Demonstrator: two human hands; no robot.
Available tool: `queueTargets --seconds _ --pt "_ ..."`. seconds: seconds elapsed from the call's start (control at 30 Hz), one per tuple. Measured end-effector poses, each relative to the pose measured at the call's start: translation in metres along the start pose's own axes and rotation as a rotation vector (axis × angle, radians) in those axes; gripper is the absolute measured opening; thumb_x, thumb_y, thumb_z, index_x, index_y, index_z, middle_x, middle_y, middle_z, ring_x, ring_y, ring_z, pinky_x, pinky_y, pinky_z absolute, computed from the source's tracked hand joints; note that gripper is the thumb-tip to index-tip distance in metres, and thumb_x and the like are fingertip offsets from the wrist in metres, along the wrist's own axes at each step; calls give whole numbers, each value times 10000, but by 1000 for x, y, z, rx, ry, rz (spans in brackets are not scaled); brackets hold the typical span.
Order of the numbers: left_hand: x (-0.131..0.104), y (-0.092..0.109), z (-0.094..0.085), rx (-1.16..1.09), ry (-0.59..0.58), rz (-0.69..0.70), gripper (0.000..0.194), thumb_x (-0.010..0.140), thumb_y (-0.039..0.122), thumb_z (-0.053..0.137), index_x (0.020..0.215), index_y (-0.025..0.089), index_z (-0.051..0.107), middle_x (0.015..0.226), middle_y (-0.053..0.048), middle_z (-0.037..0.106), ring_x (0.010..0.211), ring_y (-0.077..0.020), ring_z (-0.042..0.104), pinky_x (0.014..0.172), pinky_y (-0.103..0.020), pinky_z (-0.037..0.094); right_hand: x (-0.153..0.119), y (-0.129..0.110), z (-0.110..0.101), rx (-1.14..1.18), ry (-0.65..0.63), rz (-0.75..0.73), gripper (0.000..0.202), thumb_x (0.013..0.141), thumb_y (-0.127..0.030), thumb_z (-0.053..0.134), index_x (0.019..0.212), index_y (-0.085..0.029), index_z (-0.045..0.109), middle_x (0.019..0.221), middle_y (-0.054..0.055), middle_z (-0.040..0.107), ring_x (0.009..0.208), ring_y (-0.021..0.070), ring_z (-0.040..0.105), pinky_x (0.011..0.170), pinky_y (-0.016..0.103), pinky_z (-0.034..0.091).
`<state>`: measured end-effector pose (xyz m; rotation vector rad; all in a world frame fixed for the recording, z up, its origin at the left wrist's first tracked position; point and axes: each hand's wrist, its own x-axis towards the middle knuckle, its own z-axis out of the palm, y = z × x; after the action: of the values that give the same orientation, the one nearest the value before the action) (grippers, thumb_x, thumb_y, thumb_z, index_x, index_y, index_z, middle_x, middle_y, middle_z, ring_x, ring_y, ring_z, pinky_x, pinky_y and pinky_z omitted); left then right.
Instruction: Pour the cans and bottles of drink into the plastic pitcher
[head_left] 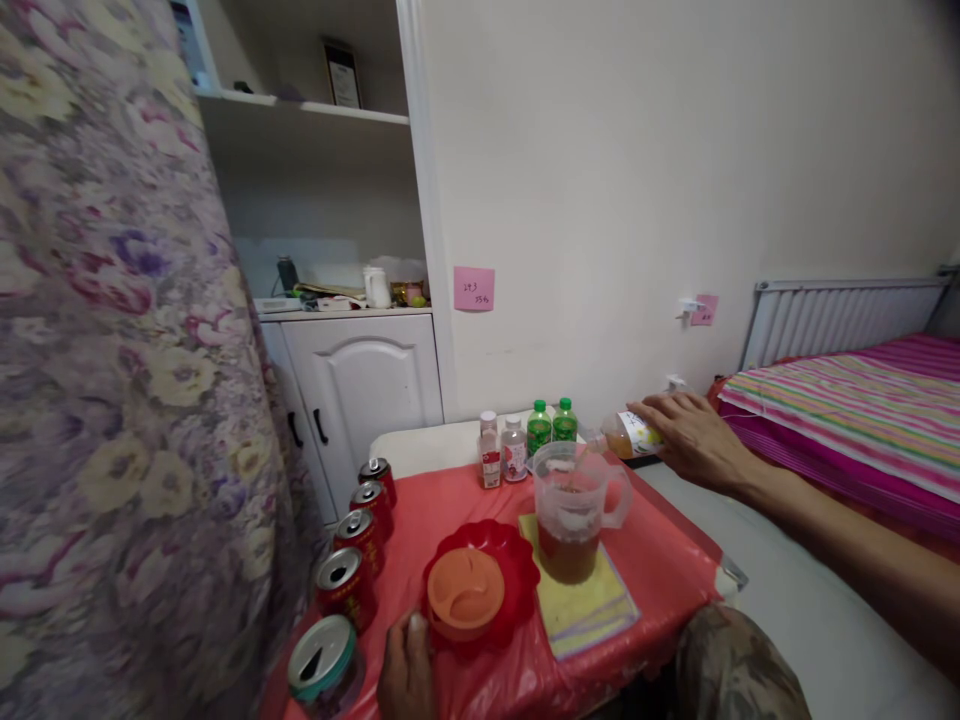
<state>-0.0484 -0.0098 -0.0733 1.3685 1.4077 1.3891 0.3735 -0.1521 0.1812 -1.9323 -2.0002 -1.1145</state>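
My right hand [694, 435] is closed around a small clear bottle [616, 436] with a white and yellow label. The bottle lies tilted, its mouth pointing left over the rim of a translucent plastic pitcher [570, 520]. Brownish liquid fills the pitcher's lower part, and amber liquid shows in the bottle. Under the pitcher lies a yellow cloth [592, 615]. At the near edge, my left hand [406, 670] rests beside a red scalloped plate [521, 575], fingers lying forward and holding nothing. An orange divided bowl [465, 590] sits on that plate.
Several opened drink cans [349, 590] line the table's left side. Two clear bottles [502, 450] and two green bottles [551, 422] stand at the back. A red plastic cover [420, 495] drapes the table. A floral curtain [120, 350] hangs left; a bed [862, 400] stands right.
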Motion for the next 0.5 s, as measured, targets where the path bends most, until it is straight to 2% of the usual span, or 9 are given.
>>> queueTargets --seconds 0.33,0.5 --pt "-1 1 -1 -4 -14 2 697 726 846 432 966 220 621 957 -91 723 932 -307 667 835 -425 526 1 0 -1 -24 41 -15 568 808 -109 536 1365 -217 529 1198 122 691 1034 293 592 927 422 381" --pt "-1 1 0 -5 4 20 683 723 845 439 947 225 619 951 -89 728 928 -307 672 845 -425 525 2 -2 -2 -28 19 -12 552 809 -87 532 1352 -183 546 1217 141 679 1086 303 592 984 449 354"
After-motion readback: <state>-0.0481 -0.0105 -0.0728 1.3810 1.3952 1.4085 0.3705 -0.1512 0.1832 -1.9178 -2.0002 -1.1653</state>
